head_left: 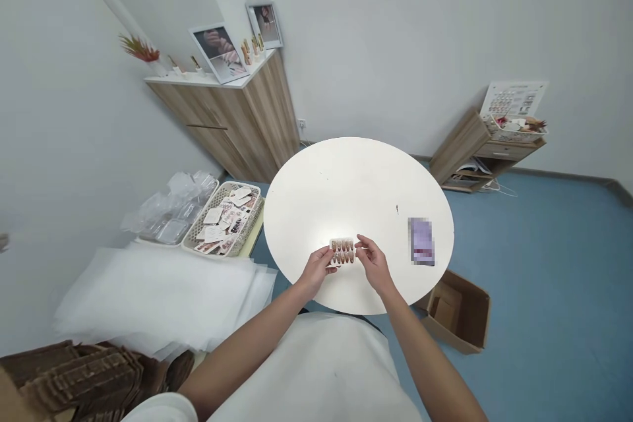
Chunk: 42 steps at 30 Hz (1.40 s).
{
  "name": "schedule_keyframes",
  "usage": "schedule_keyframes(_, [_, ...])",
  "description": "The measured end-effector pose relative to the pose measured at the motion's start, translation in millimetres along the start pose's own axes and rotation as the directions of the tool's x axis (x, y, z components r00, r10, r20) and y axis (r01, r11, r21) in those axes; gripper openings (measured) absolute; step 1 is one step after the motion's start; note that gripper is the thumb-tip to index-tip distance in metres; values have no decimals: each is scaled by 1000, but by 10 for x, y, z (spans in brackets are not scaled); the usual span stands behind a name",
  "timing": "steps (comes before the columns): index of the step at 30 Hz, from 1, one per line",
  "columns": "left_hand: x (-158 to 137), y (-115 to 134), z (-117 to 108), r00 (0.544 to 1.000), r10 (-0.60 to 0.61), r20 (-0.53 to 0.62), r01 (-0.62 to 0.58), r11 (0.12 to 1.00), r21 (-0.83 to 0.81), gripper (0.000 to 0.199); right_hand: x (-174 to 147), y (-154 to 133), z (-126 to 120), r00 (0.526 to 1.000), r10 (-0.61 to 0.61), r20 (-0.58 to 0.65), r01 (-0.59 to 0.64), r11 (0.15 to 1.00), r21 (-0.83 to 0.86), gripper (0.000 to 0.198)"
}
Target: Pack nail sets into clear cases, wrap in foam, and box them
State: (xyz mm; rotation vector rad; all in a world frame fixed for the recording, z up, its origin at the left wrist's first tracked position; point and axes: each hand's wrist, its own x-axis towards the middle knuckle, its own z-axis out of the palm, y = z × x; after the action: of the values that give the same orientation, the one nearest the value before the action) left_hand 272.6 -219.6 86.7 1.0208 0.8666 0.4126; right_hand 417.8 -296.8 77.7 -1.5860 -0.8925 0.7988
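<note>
A small white card of press-on nails (343, 246) is held over the near part of the round white table (356, 178). Its brownish, glittery nails sit in two rows. My left hand (316, 268) grips the card by its left edge, with the thumb on top and fingers underneath. At the card's right edge is my right hand (374, 264), its index finger stretched out and fingers apart. Whether its fingertips touch the card is too small to tell. A purple pixelated item (422, 241) lies on the table to the right of my right hand.
Left of the table, a white basket (260, 204) holds many nail cards, beside clear plastic boxes (173, 231). White sheets (163, 297) are stacked nearer me. An open cardboard box (475, 303) stands on the floor at right. A wooden cabinet (247, 125) is behind.
</note>
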Motion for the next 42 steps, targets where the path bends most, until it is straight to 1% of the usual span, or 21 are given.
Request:
schedule_keyframes(2, [28, 4, 43, 999, -10, 34, 8, 999, 38, 40, 75, -1, -59, 996, 65, 56, -70, 993, 100, 39])
schedule_keyframes(4, [59, 6, 81, 999, -27, 46, 23, 996, 85, 40, 117, -1, -101, 991, 111, 77, -122, 981, 148, 36])
schedule_keyframes(7, [113, 15, 145, 997, -44, 61, 37, 993, 108, 41, 125, 25, -166, 978, 202, 46, -207, 949, 236, 31])
schedule_keyframes(9, [150, 19, 194, 997, -37, 63, 32, 995, 90, 42, 101, 55, -208, 962, 273, 5, -260, 907, 331, 29])
schedule_keyframes(11, [188, 17, 237, 999, -20, 46, 16, 997, 74, 43, 65, 85, -233, 942, 334, 5, -305, 855, 420, 29])
schedule_keyframes(13, [227, 10, 260, 1000, -1, 24, 0, 999, 54, 42, 26, 105, -231, 925, 376, 53, -355, 808, 470, 30])
schedule_keyframes(15, [265, 5, 256, 1000, 11, 16, -11, 1000, 29, 38, -6, 112, -205, 909, 405, 103, -402, 783, 474, 31])
schedule_keyframes(17, [301, 8, 228, 1000, 16, 18, -17, 1000, 24, 34, -23, 111, -170, 901, 417, 119, -422, 783, 457, 31])
schedule_keyframes(19, [334, 17, 186, 999, 19, 35, -21, 999, 42, 31, -22, 105, -141, 905, 414, 100, -413, 797, 441, 32])
schedule_keyframes(21, [366, 24, 134, 999, 26, 45, -29, 998, 54, 33, -3, 100, -118, 912, 404, 68, -394, 818, 419, 33])
schedule_keyframes(24, [413, 12, 24, 999, 38, 0, -38, 996, 79, 38, 55, 106, -73, 920, 392, 30, -375, 854, 361, 30])
schedule_keyframes(26, [437, -16, -85, 998, 44, -35, -40, 993, 114, 35, 111, 124, -16, 922, 385, 22, -372, 871, 321, 27])
schedule_keyframes(28, [445, -57, -224, 998, 56, -38, -50, 989, 143, 30, 181, 147, 76, 924, 382, 26, -374, 885, 278, 26])
schedule_keyframes(31, [431, -120, -459, 996, 75, -42, -68, 986, 154, 26, 300, 165, 280, 928, 373, 20, -369, 907, 202, 26])
schedule_keyframes(33, [418, -152, -614, 993, 74, -89, -59, 985, 164, 25, 372, 157, 445, 931, 365, 25, -365, 921, 139, 29])
schedule_keyframes(35, [415, -171, -759, 988, 66, -141, -39, 982, 184, 28, 421, 145, 610, 935, 349, 54, -353, 933, 71, 35])
schedule_keyframes(37, [426, -180, -894, 982, 78, -175, -38, 975, 217, 34, 445, 144, 762, 951, 297, 90, -297, 955, -9, 45])
schedule_keyframes(39, [445, -185, -1026, 976, 116, -184, -64, 962, 265, 41, 451, 167, 893, 968, 214, 132, -199, 973, -114, 55])
schedule_keyframes(42, [470, -198, -1226, 972, 172, -161, -102, 923, 370, 40, 464, 237, 1065, 965, 138, 225, -68, 955, -290, 66])
